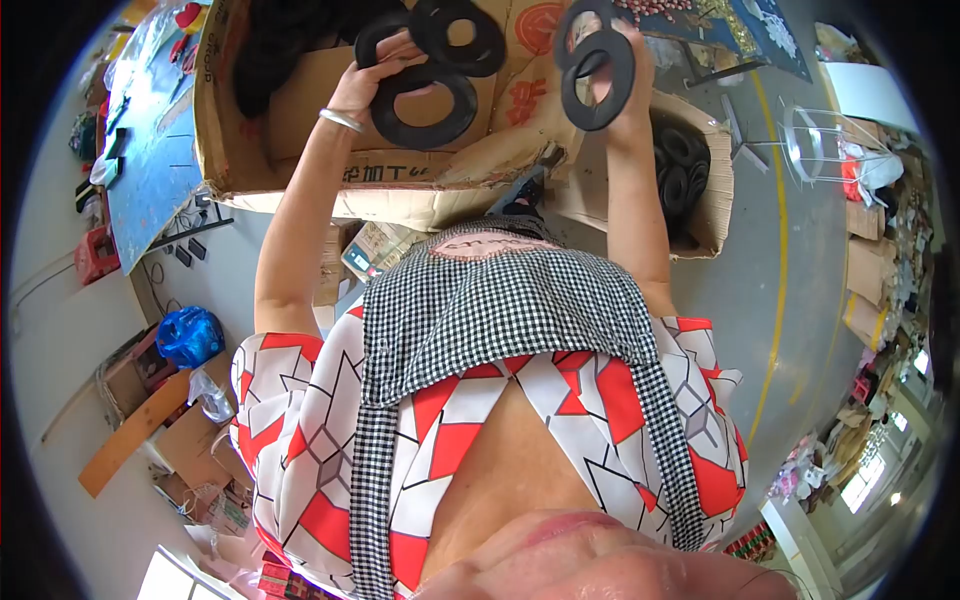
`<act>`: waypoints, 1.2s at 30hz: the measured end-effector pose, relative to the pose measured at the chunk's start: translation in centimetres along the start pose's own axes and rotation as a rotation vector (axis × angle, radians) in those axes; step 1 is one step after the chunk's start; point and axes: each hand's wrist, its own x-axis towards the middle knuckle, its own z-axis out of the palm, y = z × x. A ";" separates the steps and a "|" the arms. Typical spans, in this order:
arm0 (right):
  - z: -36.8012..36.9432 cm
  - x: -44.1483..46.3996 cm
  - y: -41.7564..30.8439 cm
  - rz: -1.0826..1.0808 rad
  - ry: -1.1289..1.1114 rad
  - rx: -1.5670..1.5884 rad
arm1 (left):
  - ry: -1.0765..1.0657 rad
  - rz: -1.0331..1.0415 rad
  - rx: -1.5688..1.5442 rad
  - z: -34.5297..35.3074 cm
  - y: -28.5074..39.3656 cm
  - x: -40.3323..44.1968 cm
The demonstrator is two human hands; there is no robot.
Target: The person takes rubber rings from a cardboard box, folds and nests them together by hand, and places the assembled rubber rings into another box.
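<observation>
Several flat black rings (423, 108) are in my left hand (372, 84), which is wrapped round them above the large open cardboard box (400, 205). More black rings (598, 80) overlap in my right hand (628, 85), held at the right end of that box, with the fingers partly hidden behind them. Dark rings lie in the upper left of the large box. Below and right of my right hand, a smaller carton (718, 190) holds a pile of black rings (680, 175).
A blue-topped table (150, 130) stands at the left, with a red case (96, 255) beside it. Another table with beads (700, 25) is at the upper right. A white wire frame (815, 145) stands right of the yellow floor line (783, 270). A blue bag (190, 336) lies at the left.
</observation>
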 end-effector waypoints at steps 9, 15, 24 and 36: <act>6.8 0.0 2.1 -0.202 0.307 -0.355 | 0.046 0.145 0.300 8.9 -3.1 -0.9; 5.8 0.3 4.1 -0.065 0.024 0.022 | 0.068 0.163 0.263 7.9 -2.8 -0.4; 6.2 1.3 2.4 -0.155 0.058 -0.329 | 0.256 0.346 0.807 10.5 -2.8 -0.6; -0.1 2.5 4.0 -0.219 0.496 0.187 | 0.461 0.299 0.134 6.5 -1.8 -0.2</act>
